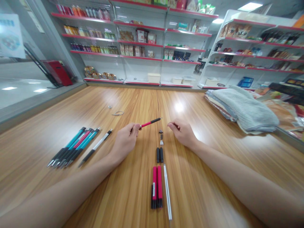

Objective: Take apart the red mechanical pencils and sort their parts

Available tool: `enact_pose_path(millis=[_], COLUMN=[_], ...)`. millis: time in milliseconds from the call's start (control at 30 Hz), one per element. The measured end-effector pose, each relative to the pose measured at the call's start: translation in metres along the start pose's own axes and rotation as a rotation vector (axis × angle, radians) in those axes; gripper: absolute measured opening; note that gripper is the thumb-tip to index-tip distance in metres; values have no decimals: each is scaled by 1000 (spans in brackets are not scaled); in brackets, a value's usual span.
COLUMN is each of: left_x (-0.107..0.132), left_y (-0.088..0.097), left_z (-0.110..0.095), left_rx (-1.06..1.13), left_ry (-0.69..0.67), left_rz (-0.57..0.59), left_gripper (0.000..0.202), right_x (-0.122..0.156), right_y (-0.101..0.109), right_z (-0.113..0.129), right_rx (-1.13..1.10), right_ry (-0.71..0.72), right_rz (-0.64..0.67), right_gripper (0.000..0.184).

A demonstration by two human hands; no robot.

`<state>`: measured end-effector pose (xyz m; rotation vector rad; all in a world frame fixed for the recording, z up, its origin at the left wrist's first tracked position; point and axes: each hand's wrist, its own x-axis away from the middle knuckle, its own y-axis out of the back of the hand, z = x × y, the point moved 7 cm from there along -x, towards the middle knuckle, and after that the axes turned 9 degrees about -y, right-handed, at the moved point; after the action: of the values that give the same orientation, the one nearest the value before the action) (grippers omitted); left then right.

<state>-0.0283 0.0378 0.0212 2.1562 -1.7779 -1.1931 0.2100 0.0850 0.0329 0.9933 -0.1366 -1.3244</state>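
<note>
My left hand [124,141] pinches a red-and-black pen barrel [150,123] that points to the right. My right hand [181,133] has its fingers curled closed, and nothing shows in them. Between the hands, a line of pen parts runs down the wooden table [133,186]: small metal pieces [161,136], black sections [159,155], red barrels [156,186] and thin white refills [167,191]. Left of my left wrist lie several teal and pink mechanical pens [74,147], with a white-and-black pen [95,148] beside them.
A small metal ring [109,107] and a thin loop of wire [118,113] lie further along the table. Folded striped grey cloth [244,109] is stacked at the right, beside colourful packages [282,109]. White shelves [133,41] with red edges stand beyond the table.
</note>
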Motion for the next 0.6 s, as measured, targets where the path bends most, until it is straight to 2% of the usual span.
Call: enact_pose_path(millis=[100,267,367,600], left_x=[-1,-1,-1,-1], left_y=[0,-3,-4,-5], left_z=[8,13,14,15], left_rx=[115,295,317,339], left_ry=[46,91,109,115], left_rz=[-43,-74,-74,-63], left_gripper=[42,33,30,30], right_x=[-1,1,2,2], right_y=[-5,-13,-15,-15], right_z=[-6,-8,-8,-9], right_rx=[33,126,163,143], right_ry=[-15,-19,-24,12], right_rz=[28,124,156,134], right_gripper=[25,23,22,23])
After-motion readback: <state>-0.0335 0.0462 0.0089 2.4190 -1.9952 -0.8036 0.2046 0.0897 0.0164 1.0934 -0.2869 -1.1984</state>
